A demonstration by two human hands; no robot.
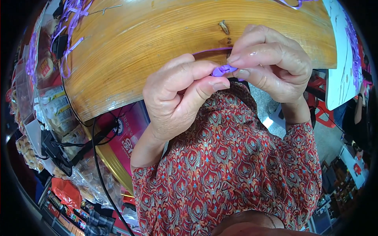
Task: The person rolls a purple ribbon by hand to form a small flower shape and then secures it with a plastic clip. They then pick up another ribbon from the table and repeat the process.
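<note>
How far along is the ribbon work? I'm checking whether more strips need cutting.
Done: nothing finished shows on the wooden table. In hand: left hand and right hand pinch a folded purple ribbon piece. Left: loose purple strips lie at the table's far left.

A: Clearance around the hands?
B: Bare wooden table [130, 59] from 9 to 12 o'clock. Purple ribbons [69, 23] block 10 o'clock; white board [340, 74] blocks 3 o'clock; cables [96, 137] at 8.
</note>
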